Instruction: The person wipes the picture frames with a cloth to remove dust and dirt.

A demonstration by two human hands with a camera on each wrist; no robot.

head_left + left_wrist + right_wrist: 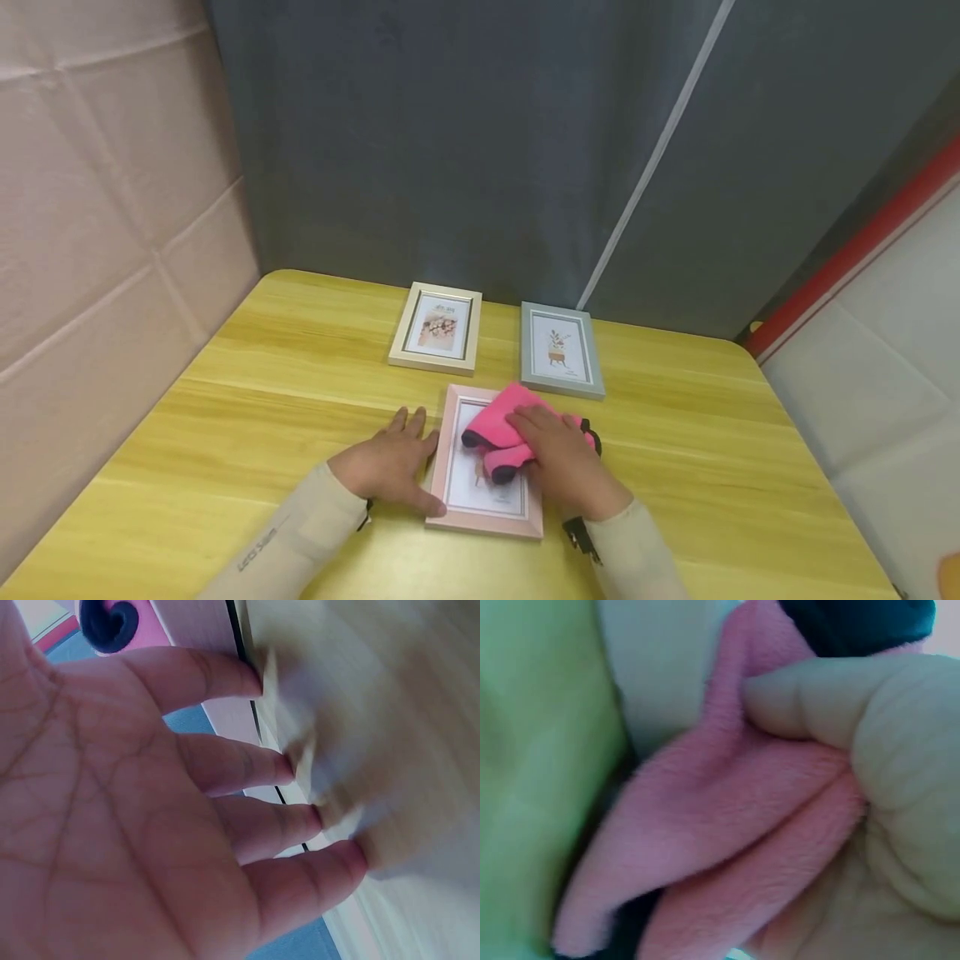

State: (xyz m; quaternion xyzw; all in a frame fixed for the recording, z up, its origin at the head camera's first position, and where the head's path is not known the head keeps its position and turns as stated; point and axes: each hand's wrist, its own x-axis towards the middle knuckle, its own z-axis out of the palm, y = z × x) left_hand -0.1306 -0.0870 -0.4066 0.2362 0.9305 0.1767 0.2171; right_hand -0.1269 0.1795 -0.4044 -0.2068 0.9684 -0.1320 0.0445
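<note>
A pink picture frame (487,526) lies face up near the front of the table. My right hand (566,462) presses a folded pink cloth (498,421) with black edging onto its upper right part, hiding some of the picture. In the right wrist view the thumb (802,705) pinches folds of the cloth (705,802). My left hand (393,462) lies along the frame's left side, thumb at the lower left corner. Its fingers are spread, and in the left wrist view the fingertips (352,859) touch the wooden tabletop (405,735).
Behind the pink frame, a cream-gold picture frame (433,364) lies at the back left and a grey-green picture frame (562,386) at the back right. A dark panel (420,142) rises along the table's far edge. Pale wall coverings (112,192) stand on both sides.
</note>
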